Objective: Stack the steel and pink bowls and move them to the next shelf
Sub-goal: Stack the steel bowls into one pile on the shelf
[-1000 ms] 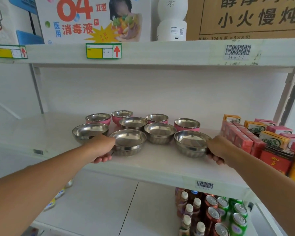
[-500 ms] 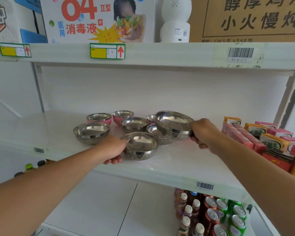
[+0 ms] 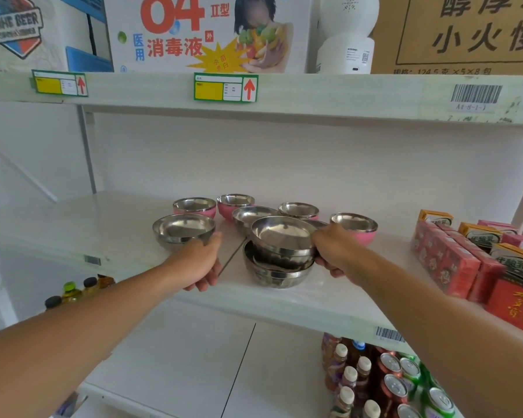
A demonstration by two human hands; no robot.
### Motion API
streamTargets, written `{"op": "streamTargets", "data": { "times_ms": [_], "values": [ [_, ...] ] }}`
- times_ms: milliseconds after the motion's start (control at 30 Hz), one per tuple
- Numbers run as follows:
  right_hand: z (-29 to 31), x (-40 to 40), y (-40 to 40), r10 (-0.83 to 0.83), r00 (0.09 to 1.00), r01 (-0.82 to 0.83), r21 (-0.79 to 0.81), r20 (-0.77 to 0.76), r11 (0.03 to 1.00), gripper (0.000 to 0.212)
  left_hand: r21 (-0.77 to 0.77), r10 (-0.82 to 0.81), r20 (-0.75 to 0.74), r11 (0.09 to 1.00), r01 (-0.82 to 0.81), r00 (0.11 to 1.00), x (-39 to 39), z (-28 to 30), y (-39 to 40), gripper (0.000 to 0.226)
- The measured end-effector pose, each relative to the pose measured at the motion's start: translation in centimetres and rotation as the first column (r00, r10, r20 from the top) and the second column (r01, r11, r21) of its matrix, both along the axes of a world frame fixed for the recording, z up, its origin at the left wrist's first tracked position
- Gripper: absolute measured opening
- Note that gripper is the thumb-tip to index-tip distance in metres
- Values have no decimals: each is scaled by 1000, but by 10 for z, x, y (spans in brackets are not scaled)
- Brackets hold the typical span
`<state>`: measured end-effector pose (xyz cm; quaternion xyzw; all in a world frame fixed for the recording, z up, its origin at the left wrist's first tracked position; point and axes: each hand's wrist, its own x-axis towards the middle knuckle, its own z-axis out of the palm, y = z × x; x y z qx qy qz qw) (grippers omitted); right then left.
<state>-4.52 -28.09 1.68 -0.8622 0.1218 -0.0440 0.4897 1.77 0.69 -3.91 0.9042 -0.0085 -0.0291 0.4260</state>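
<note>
Several steel and pink bowls stand on the white middle shelf (image 3: 287, 306). My right hand (image 3: 337, 251) grips the rim of a steel bowl (image 3: 281, 236) and holds it tilted inside another steel bowl (image 3: 277, 274) near the front. Just left of that pair, my left hand (image 3: 200, 263) hovers with curled fingers, touching neither of them. Right behind its thumb sits a third steel bowl (image 3: 183, 230). Pink bowls stand at the back left (image 3: 194, 209), (image 3: 235, 204) and at the right (image 3: 354, 230). Another steel bowl (image 3: 255, 215) sits in the middle.
Red and orange drink cartons (image 3: 447, 260) fill the shelf's right end. The upper shelf (image 3: 314, 92) carries boxes and price tags. Below, bottles and cans (image 3: 390, 384) stand at the right and a few bottles (image 3: 73, 292) at the left. The adjacent shelf section (image 3: 58, 224) lies left.
My right hand lifted the front-right steel bowl, carried it left and set it into the front-middle bowl. My left hand let go of that bowl and moved slightly left.
</note>
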Motion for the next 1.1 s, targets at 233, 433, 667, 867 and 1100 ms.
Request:
{"op": "streamTargets", "data": {
  "times_ms": [233,433,667,867,1100],
  "values": [
    [-7,6,7,-20,998,23,-61,62,998,15,-15,22,50,1000,-21,999,4,-4,30,82],
    [-22,1,4,-2,988,26,-154,156,988,26,-6,-18,45,1000,18,999,-2,-16,30,79],
    [-30,-2,-14,-93,977,108,-72,191,992,34,8,20,71,1000,-21,997,-17,-16,34,76],
    [-25,-18,-68,36,999,-45,-602,-27,797,27,327,-64,163,945,7,985,-47,1,42,75],
    [-27,-31,-79,149,988,-121,-810,-42,574,35,653,-119,281,751,-99,952,-76,29,3,78]
  ]
}}
